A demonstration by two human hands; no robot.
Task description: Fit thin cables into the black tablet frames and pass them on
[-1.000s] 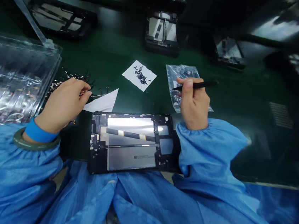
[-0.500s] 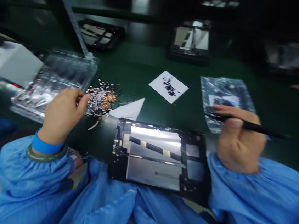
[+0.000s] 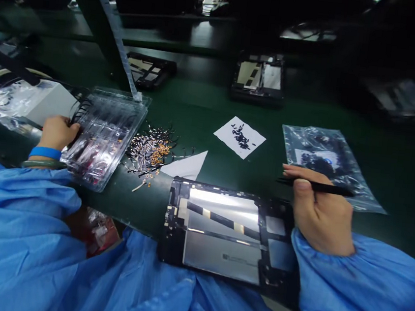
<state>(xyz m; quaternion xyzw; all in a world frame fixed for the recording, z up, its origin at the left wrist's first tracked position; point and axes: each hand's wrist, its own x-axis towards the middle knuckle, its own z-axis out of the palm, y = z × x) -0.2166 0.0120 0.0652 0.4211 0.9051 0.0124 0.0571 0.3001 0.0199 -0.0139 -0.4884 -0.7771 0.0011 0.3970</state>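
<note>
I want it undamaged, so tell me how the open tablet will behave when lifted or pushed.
The tablet is probably stiff: its frame looks flat and straight. It is likely fragile, with a striped strip lying exposed. It could tip if pulled nearer, since it appears to overhang the table.

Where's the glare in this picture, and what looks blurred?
Head view: bright white glare crosses the upper part of the device; head view: small glints speckle the clear tray; head view: the far-right object is dim and smeared.
</note>
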